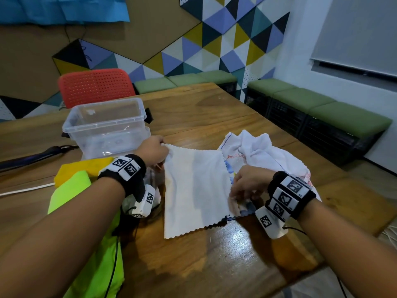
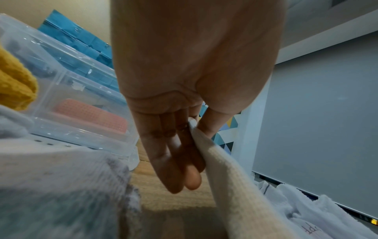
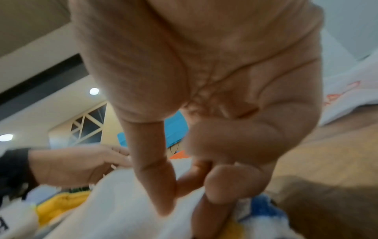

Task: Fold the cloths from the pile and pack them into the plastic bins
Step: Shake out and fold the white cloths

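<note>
Fingers and thumb of the left hand [image 1: 153, 149] pinch the far corner of a white cloth [image 1: 195, 190]; the right hand [image 1: 247, 183] pinches its near right edge. The pile [image 1: 262, 149] lies just beyond the right fingers, the bin [image 1: 103, 123] past the left.

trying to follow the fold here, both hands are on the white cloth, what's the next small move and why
Probably carry the far corner pinched by the left hand toward the near edge, folding the white cloth in half. It lies spread flat on the table, with the right hand gripping its right edge, and the clear bin stands open.
</note>
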Motion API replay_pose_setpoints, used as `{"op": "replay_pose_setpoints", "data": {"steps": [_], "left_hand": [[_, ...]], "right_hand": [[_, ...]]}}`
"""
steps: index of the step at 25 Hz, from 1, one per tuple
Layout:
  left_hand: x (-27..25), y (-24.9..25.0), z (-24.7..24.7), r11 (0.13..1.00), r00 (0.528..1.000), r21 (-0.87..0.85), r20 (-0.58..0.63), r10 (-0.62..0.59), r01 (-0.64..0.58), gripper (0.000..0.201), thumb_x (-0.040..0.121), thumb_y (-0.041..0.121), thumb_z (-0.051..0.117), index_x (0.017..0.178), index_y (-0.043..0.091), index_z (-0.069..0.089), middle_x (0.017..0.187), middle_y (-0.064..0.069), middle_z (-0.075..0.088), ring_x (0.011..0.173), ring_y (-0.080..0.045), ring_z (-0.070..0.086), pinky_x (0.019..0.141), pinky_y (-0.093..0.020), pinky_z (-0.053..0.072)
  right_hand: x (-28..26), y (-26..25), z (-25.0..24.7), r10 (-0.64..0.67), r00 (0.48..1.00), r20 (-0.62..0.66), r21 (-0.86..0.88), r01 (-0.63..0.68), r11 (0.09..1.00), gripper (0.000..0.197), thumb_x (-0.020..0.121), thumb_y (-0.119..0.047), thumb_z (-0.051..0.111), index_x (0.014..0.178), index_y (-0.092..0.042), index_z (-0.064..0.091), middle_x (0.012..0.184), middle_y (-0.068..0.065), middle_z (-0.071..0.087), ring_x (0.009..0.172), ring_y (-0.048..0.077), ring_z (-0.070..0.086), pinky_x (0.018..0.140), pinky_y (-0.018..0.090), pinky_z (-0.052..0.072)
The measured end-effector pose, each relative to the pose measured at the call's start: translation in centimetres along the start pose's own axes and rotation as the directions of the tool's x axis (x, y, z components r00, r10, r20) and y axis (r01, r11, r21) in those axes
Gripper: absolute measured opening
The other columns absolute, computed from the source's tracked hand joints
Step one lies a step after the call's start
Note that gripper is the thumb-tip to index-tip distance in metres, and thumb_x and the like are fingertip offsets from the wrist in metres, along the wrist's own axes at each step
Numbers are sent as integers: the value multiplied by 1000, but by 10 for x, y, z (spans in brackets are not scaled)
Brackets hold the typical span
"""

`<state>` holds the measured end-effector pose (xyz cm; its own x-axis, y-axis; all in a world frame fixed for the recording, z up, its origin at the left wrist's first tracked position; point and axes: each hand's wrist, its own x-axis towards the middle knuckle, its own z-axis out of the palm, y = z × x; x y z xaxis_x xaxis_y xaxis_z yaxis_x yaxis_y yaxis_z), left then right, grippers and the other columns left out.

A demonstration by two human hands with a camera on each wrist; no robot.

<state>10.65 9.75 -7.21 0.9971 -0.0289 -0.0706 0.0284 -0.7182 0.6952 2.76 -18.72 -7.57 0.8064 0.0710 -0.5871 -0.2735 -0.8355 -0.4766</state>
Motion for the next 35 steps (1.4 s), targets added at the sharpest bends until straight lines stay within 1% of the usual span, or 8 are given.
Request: {"op": "replay_pose_setpoints", "data": {"steps": [6, 15, 19, 25, 27, 30, 32, 35], "left_hand": [[-1, -2, 5, 1000, 1000, 0, 11, 2, -2, 16, 92, 7, 47, 99, 2, 60, 72, -15, 63, 56, -27, 61, 52, -35, 54], [0, -8, 5, 999, 1000, 55, 32, 0, -1, 11, 90, 8, 49, 91, 9, 60, 72, -12, 67, 61, -26, 63, 54, -33, 52], [-1, -5, 7, 992, 999, 124, 53, -15, 8, 9, 91, 9, 53, 94, 13, 60, 79, -12, 69, 69, -28, 67, 59, -37, 57], [-3, 2, 3, 955, 993, 293, 85, -82, 54, 5, 81, 6, 58, 77, 7, 61, 82, -12, 63, 80, -28, 58, 65, -30, 46], [-14, 15, -3, 842, 946, 539, 261, -192, 23, 13, 82, 10, 59, 70, 10, 56, 76, -7, 57, 69, -23, 54, 54, -22, 41], [-34, 35, -9, 648, 775, 762, 408, -483, 3, 15, 88, 22, 66, 78, 12, 63, 76, -3, 62, 61, -15, 54, 52, -17, 45], [-38, 39, -7, 620, 842, 777, 405, -356, -111, 16, 89, 30, 66, 90, 14, 67, 85, -1, 67, 73, -16, 61, 69, -26, 54], [-32, 51, 16, 792, 951, 540, 264, 160, -283, 15, 87, 11, 56, 90, 20, 67, 93, 3, 69, 88, -18, 65, 75, -33, 56]], "right_hand": [[-11, 5, 18, -72, 989, -127, 65, 81, 995, 47, 68, 0, 83, 97, -15, 51, 70, 7, 66, 50, 18, 57, 44, 25, 48], [-21, 27, 4, -77, 964, -254, 202, 130, 971, 30, 77, 7, 66, 94, -11, 49, 82, 17, 59, 56, 26, 60, 50, 33, 55], [-22, 35, 4, -74, 961, -265, 104, 105, 989, 31, 76, 4, 69, 98, -12, 54, 89, 13, 62, 62, 24, 62, 46, 26, 51], [-19, 36, 8, -57, 968, -245, -69, 41, 997, 35, 75, 7, 69, 97, -17, 57, 95, 14, 63, 72, 37, 71, 52, 40, 61], [-19, 38, 8, -66, 970, -234, -109, 42, 993, 36, 73, 7, 67, 96, -18, 57, 94, 12, 64, 73, 36, 71, 57, 43, 62], [-22, 41, 5, -85, 973, -215, -145, 55, 988, 32, 74, 1, 69, 95, -20, 57, 90, 12, 66, 75, 36, 69, 59, 38, 60], [-27, 45, 5, -91, 973, -213, -127, 64, 990, 31, 75, -12, 77, 98, -18, 57, 87, 12, 70, 63, 33, 66, 56, 35, 55], [-30, 51, 7, -81, 985, -152, -166, 55, 985, 48, 69, -23, 88, 103, -22, 55, 89, 3, 66, 69, 22, 64, 54, 29, 53]]}}
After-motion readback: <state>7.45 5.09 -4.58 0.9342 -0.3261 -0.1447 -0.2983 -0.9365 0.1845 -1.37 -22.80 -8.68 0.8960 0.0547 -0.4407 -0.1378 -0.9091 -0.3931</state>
